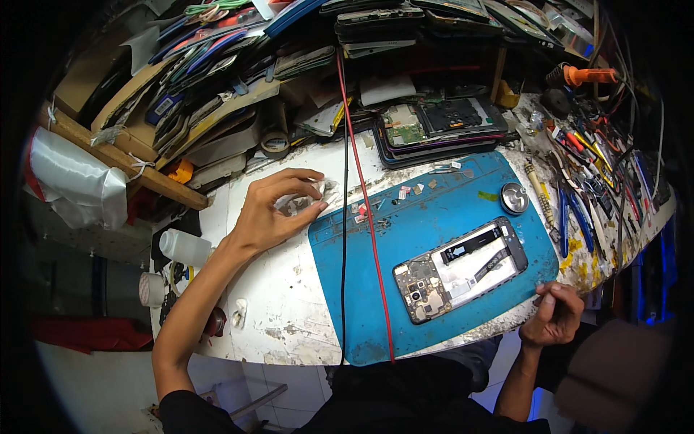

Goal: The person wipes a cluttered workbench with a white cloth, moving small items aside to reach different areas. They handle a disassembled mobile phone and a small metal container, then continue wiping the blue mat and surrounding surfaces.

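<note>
My left hand (271,211) is over the white tabletop, left of the blue mat (332,289). Its thumb and index finger are curved and apart, beside a crumpled whitish, see-through scrap (330,191). On the mat lies an opened phone (463,269), its circuit board (423,291) bared at the left end and a black strip with a white arrow (470,247) across its inside. Beyond the mat's lower right edge, my right hand (555,315) has its fingers curled and pressed together. Whatever small dark thing sits at those fingertips is too unclear to name.
A red cable (365,195) and a black cable (345,253) hang across the mat. Small parts and a round metal tin (514,198) lie on it. Stacked phone parts (441,126) stand behind; pliers (578,217) and other tools crowd the right. A white bottle (184,247) is at left.
</note>
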A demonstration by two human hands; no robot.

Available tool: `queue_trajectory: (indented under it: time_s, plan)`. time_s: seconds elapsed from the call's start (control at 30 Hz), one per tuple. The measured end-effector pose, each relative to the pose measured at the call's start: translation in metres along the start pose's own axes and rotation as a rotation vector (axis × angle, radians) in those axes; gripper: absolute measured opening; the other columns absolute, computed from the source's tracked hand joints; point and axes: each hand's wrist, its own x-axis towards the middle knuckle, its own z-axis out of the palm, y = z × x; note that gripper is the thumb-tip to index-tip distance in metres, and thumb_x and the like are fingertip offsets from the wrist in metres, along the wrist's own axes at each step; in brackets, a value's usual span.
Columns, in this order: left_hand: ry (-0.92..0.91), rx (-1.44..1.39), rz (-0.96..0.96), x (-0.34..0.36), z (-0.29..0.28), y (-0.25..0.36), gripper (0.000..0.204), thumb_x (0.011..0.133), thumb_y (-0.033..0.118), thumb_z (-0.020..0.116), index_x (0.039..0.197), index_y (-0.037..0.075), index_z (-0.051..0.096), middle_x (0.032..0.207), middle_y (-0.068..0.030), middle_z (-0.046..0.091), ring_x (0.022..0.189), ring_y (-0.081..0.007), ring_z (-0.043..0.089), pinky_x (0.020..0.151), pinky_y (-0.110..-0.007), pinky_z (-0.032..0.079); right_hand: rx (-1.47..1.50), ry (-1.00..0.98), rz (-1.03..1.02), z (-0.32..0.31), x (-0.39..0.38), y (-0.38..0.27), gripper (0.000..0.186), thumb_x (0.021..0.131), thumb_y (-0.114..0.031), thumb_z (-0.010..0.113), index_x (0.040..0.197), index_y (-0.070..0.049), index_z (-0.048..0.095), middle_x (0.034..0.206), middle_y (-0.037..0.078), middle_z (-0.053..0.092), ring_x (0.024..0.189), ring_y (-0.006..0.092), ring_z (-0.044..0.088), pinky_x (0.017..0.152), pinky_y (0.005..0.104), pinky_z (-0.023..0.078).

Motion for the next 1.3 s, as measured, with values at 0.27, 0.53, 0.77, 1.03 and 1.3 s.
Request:
queue_trajectory:
  time_s: [0.27, 0.53, 0.77, 1.03, 1.3]
  plan:
    - [-0.032, -0.171, -0.224, 0.006, -0.004, -0.002, 0.014, 0.08, 0.002, 0.081, 0.092, 0.001, 0.076, 0.11, -0.0115, 0.074, 0.097, -0.0189, 0.071, 0.094, -0.032, 0.057, -0.043, -0.018, -0.046, -0.001, 0.001, 0.0, 0.021, 0.084, 0.007, 0.053, 0.104, 0.002, 0.058, 0.078, 0.014, 0.064, 0.066, 0.0185, 0.061, 0.063, 0.0282, 0.05]
    - [-0.211, -0.123, -0.062, 0.008, -0.01, -0.01, 0.023, 0.082, -0.002, 0.076, 0.104, 0.006, 0.078, 0.107, -0.0077, 0.073, 0.095, -0.0193, 0.072, 0.09, -0.03, 0.06, -0.056, -0.011, -0.031, -0.003, -0.001, -0.002, 0.024, 0.084, 0.009, 0.051, 0.106, 0.001, 0.056, 0.077, 0.015, 0.064, 0.063, 0.017, 0.056, 0.061, 0.0272, 0.046]
    - [-0.198, -0.039, 0.153, 0.026, 0.007, -0.008, 0.024, 0.073, -0.009, 0.076, 0.093, 0.003, 0.078, 0.1, -0.01, 0.071, 0.097, -0.0239, 0.07, 0.082, -0.033, 0.058, -0.024, 0.077, -0.033, 0.0, -0.004, -0.003, 0.019, 0.086, 0.005, 0.052, 0.104, 0.0, 0.055, 0.072, 0.016, 0.062, 0.06, 0.0146, 0.05, 0.054, 0.024, 0.04]
    - [-0.209, 0.035, 0.235, 0.044, 0.018, -0.006, 0.031, 0.072, -0.007, 0.075, 0.101, 0.002, 0.073, 0.108, -0.0106, 0.067, 0.1, -0.0277, 0.067, 0.087, -0.038, 0.057, -0.061, 0.075, 0.012, -0.001, -0.005, -0.003, 0.017, 0.086, 0.003, 0.05, 0.103, 0.001, 0.054, 0.072, 0.017, 0.061, 0.06, 0.0167, 0.051, 0.055, 0.0266, 0.041]
    - [-0.226, 0.039, 0.167, 0.032, 0.006, -0.001, 0.022, 0.077, -0.005, 0.074, 0.099, 0.001, 0.074, 0.103, -0.0097, 0.069, 0.094, -0.0279, 0.07, 0.083, -0.038, 0.06, -0.086, 0.052, -0.007, -0.004, -0.006, -0.004, 0.018, 0.084, 0.003, 0.051, 0.102, -0.002, 0.054, 0.071, 0.015, 0.062, 0.059, 0.0168, 0.051, 0.058, 0.0297, 0.041]
